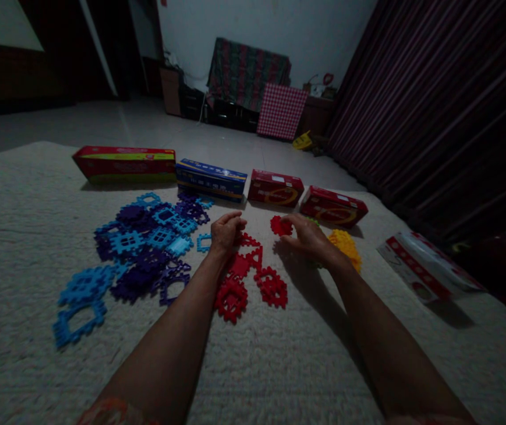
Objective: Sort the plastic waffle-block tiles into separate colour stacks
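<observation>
My right hand [304, 236] is pinched on a red gear piece [281, 225], right of centre. My left hand [227, 233] rests just above the red pieces [239, 264], its fingers curled, and what it may hold is hidden. More red gear pieces [272, 287] lie nearer to me. To the left spreads a heap of light blue pieces [126, 241] and dark purple pieces [141, 274]. Yellow pieces [345, 247] sit beyond my right wrist, with a bit of green [313, 221] partly hidden behind my right hand.
Along the back of the pale mat [253, 366] stand a long red and green box [129, 165], a blue box [211, 180] and two red boxes [275, 188]. A white and red box [427, 265] lies at the right. Dark curtains hang behind it.
</observation>
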Action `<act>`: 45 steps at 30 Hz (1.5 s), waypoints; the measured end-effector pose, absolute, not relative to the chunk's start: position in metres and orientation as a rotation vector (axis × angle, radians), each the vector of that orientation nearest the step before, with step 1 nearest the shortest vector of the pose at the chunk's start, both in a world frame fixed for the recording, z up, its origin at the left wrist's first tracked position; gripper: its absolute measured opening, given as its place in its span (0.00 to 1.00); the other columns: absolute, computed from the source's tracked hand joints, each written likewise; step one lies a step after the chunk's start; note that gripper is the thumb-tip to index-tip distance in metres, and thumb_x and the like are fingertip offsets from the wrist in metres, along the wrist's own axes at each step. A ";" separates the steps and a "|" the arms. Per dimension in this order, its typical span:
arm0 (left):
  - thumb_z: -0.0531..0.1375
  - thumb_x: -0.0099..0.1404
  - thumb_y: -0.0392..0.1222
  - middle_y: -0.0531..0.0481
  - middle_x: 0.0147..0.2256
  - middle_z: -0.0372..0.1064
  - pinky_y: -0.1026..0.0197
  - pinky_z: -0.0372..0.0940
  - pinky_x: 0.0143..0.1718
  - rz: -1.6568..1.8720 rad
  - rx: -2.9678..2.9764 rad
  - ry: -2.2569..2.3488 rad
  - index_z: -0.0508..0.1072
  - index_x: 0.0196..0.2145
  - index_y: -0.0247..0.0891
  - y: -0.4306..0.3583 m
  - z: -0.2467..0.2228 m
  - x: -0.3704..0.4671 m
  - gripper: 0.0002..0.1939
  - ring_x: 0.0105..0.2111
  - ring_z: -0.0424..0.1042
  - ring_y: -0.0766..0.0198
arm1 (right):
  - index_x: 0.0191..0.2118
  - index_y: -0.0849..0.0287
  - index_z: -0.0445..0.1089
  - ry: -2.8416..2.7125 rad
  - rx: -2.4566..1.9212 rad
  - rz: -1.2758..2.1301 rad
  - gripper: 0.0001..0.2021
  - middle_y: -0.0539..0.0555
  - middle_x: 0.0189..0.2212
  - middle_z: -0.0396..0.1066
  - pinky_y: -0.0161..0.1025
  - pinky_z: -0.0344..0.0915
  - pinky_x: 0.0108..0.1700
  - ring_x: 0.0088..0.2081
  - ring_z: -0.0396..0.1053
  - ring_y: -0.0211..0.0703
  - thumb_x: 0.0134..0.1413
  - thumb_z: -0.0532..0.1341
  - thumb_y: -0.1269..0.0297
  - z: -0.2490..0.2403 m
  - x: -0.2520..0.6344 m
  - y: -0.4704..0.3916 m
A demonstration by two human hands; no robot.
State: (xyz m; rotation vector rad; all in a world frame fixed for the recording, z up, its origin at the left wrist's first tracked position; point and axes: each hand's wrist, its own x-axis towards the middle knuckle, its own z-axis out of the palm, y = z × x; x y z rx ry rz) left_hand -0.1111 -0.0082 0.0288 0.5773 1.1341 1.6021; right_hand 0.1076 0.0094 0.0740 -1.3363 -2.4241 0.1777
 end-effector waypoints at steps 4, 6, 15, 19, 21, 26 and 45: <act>0.63 0.41 0.40 0.50 0.25 0.73 0.67 0.57 0.22 1.618 0.581 1.129 0.78 0.35 0.36 -0.007 0.027 -0.111 0.20 0.22 0.67 0.69 | 0.49 0.58 0.73 -2.387 -1.477 0.146 0.17 0.61 0.49 0.74 0.48 0.66 0.51 0.49 0.71 0.54 0.52 0.64 0.69 0.077 0.110 0.043; 0.63 0.40 0.40 0.50 0.25 0.73 0.67 0.56 0.22 1.619 0.577 1.124 0.78 0.35 0.36 -0.007 0.028 -0.111 0.19 0.22 0.66 0.69 | 0.48 0.57 0.74 -2.386 -1.527 0.140 0.16 0.60 0.48 0.75 0.49 0.66 0.50 0.48 0.71 0.54 0.52 0.65 0.69 0.074 0.109 0.053; 0.64 0.41 0.39 0.50 0.26 0.74 0.67 0.58 0.23 1.612 0.522 1.101 0.77 0.35 0.36 -0.007 0.029 -0.113 0.20 0.23 0.68 0.69 | 0.48 0.58 0.74 -2.360 -1.316 0.061 0.16 0.63 0.55 0.70 0.52 0.65 0.54 0.55 0.68 0.57 0.52 0.64 0.67 0.066 0.108 0.044; 0.63 0.42 0.38 0.51 0.26 0.73 0.67 0.59 0.25 1.622 0.482 1.066 0.76 0.36 0.36 -0.007 0.030 -0.115 0.19 0.23 0.69 0.69 | 0.42 0.58 0.75 -2.439 -1.141 0.177 0.10 0.58 0.41 0.74 0.46 0.68 0.48 0.43 0.71 0.49 0.54 0.62 0.68 0.063 0.111 0.014; 0.63 0.43 0.37 0.51 0.26 0.73 0.67 0.59 0.24 1.623 0.470 1.067 0.76 0.36 0.36 -0.006 0.030 -0.115 0.18 0.23 0.69 0.69 | 0.41 0.58 0.76 -2.479 -1.137 0.276 0.09 0.56 0.38 0.75 0.44 0.68 0.44 0.38 0.71 0.46 0.54 0.62 0.68 0.060 0.110 -0.002; 0.62 0.45 0.34 0.52 0.26 0.73 0.68 0.60 0.26 1.669 0.428 1.017 0.74 0.35 0.35 -0.002 0.030 -0.117 0.15 0.24 0.69 0.70 | 0.37 0.56 0.76 -2.473 -0.979 0.410 0.08 0.55 0.35 0.75 0.41 0.68 0.42 0.37 0.72 0.44 0.55 0.59 0.72 0.051 0.085 -0.037; 0.63 0.48 0.34 0.53 0.26 0.74 0.68 0.61 0.26 1.679 0.365 0.972 0.74 0.37 0.36 0.000 0.028 -0.119 0.15 0.24 0.71 0.70 | 0.37 0.57 0.71 -2.536 -0.565 0.602 0.06 0.58 0.45 0.75 0.46 0.66 0.51 0.47 0.71 0.46 0.61 0.57 0.72 0.052 0.057 -0.054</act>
